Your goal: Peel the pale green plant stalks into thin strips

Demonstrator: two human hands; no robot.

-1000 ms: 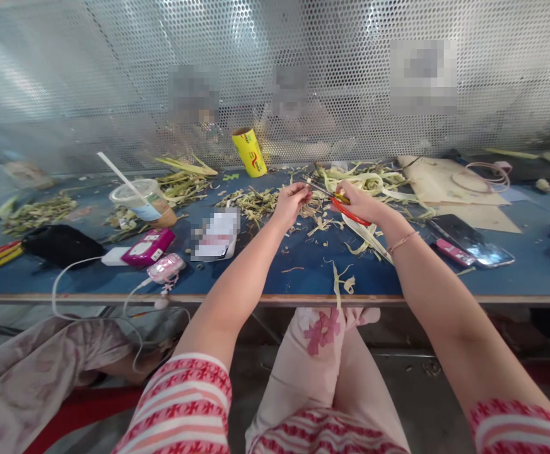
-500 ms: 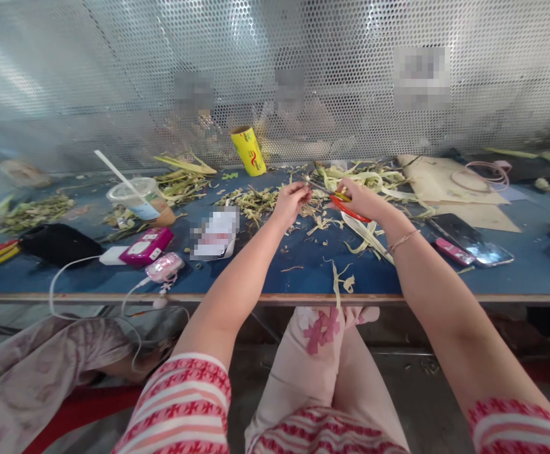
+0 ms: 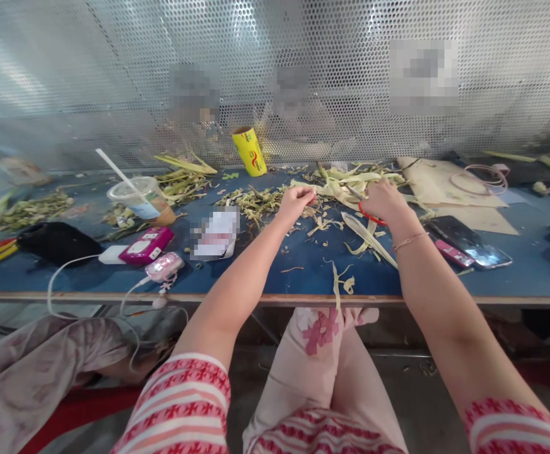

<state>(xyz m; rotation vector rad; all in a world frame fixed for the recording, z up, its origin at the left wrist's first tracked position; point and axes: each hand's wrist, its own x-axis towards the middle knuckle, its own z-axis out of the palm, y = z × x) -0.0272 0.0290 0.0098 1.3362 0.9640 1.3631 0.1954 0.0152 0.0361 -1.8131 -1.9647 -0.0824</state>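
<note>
My left hand (image 3: 298, 203) is closed in a pinch at the middle of the blue table (image 3: 256, 277); whatever it pinches is too small to name. To its right, my right hand (image 3: 385, 200) is wrapped round scissors with red handles (image 3: 372, 214), their blades pointing up and left over the pile of pale green strips (image 3: 345, 183). Chopped plant bits (image 3: 256, 203) lie beyond and left of my left hand. A long pale leaf piece (image 3: 367, 236) rests nearer the table's edge, below my right hand.
A yellow roll (image 3: 249, 151) stands by the perforated metal screen (image 3: 351, 75). On the left are a drink cup with a straw (image 3: 142, 198), a black pouch (image 3: 60, 244) and a magenta box (image 3: 146, 246). Phones (image 3: 468, 243) and brown paper (image 3: 450, 183) lie right. Another person's legs show at lower left.
My right hand has moved right with the scissors, away from my left hand. My left hand has shifted slightly right and down.
</note>
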